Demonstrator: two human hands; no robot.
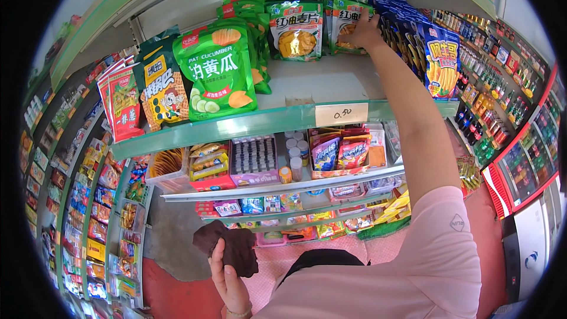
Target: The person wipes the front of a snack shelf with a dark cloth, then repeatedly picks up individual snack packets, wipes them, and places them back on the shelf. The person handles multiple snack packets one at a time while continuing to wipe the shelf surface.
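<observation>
My left hand [231, 292] holds a folded dark brown cloth [239, 248] low in front of my body, fingers bent over its near side. My right arm stretches up to the top shelf [301, 75]. There my right hand [365, 33] grips a green-and-white snack bag [343, 13] near its right edge; its fingertips are partly hidden. Left of that bag stands a similar snack bag [296, 31]. Tightly packed blue snack bags [443, 60] stand just right of my hand. Bare shelf surface shows below both green-and-white bags.
Green cucumber chip bags [217, 71], a dark green and yellow snack bag [164, 88] and red-and-white packets [124, 102] stand on the left. A handwritten price tag [341, 114] is on the shelf edge. Below are candy boxes [252, 159]. Bottle shelves [491, 84] line the right.
</observation>
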